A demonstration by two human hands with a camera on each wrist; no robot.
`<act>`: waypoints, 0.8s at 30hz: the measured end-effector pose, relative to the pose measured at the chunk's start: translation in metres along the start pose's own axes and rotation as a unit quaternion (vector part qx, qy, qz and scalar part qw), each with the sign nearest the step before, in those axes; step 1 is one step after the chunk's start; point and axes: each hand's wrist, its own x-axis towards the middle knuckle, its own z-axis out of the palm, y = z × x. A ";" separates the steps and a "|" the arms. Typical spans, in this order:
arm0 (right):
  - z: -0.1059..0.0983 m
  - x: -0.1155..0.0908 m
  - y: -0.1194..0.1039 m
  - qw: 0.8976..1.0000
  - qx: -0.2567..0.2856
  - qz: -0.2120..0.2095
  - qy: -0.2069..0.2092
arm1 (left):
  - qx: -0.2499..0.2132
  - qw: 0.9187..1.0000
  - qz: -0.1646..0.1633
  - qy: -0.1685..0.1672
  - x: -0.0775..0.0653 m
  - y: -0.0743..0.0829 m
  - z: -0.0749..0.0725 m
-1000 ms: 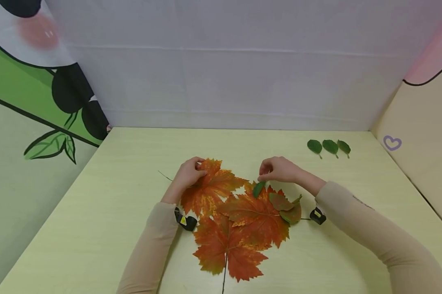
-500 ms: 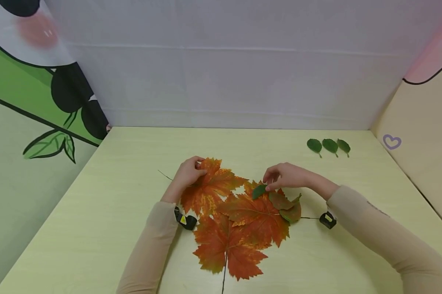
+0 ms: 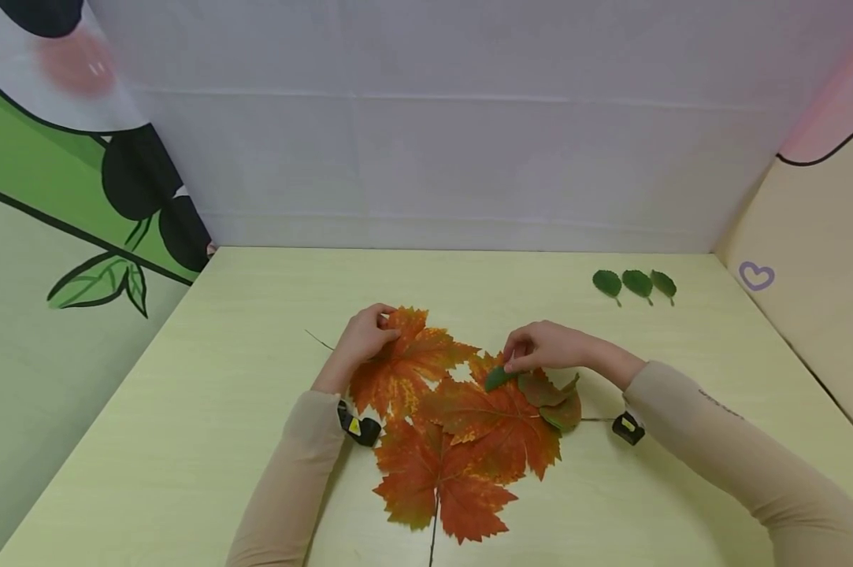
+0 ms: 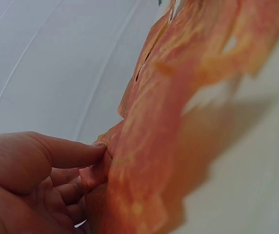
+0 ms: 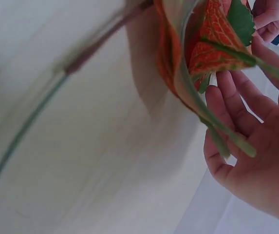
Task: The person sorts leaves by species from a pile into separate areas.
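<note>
Three artificial orange-red maple leaves lie overlapping in the head view. My left hand point(image 3: 361, 337) pinches the edge of the back left maple leaf point(image 3: 420, 356), its thumb point(image 4: 83, 154) on the leaf in the left wrist view. Over the right maple leaf point(image 3: 500, 421), my right hand point(image 3: 552, 345) holds a small green leaf point(image 3: 497, 378) at its stem end. Two round brownish-green leaves point(image 3: 562, 413) overlap that maple leaf's right side. Their stems stick out past the right palm point(image 5: 258, 156) in the right wrist view. Nearest the person is the front maple leaf point(image 3: 461, 496).
Three green leaves point(image 3: 637, 287) stand in a row at the table's point(image 3: 150, 441) back right. A white cloth point(image 3: 426, 173) rises behind the table. Each wrist carries a black camera, such as the right one point(image 3: 628, 428).
The right hand has shifted slightly right and nearer to the person. The green leaf has tilted over and now lies lower against the right maple leaf. The left hand has stayed in place.
</note>
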 end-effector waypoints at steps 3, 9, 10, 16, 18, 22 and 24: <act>0.001 0.001 0.000 1.000 -0.020 -0.001 -0.005 | 0.002 1.000 0.002 0.002 0.000 0.000 0.000; 0.003 0.000 0.001 0.999 -0.053 0.001 -0.008 | 0.003 1.000 0.002 0.003 0.001 -0.001 0.000; 0.003 0.000 0.002 0.998 -0.056 0.000 -0.008 | 0.003 1.000 0.001 0.004 0.001 -0.001 0.000; 0.003 0.002 0.004 0.998 -0.054 0.005 -0.013 | 0.003 1.000 0.000 0.001 0.000 -0.001 0.000; 0.002 0.002 0.005 0.999 -0.052 0.007 -0.012 | 0.003 1.000 0.000 0.001 -0.001 0.000 0.000; -0.003 0.002 0.008 0.999 -0.045 0.013 0.001 | 0.002 1.000 0.000 0.004 -0.001 0.000 0.000; -0.007 0.002 0.010 0.999 -0.044 0.015 0.015 | 0.003 1.000 0.000 0.005 -0.001 0.001 0.000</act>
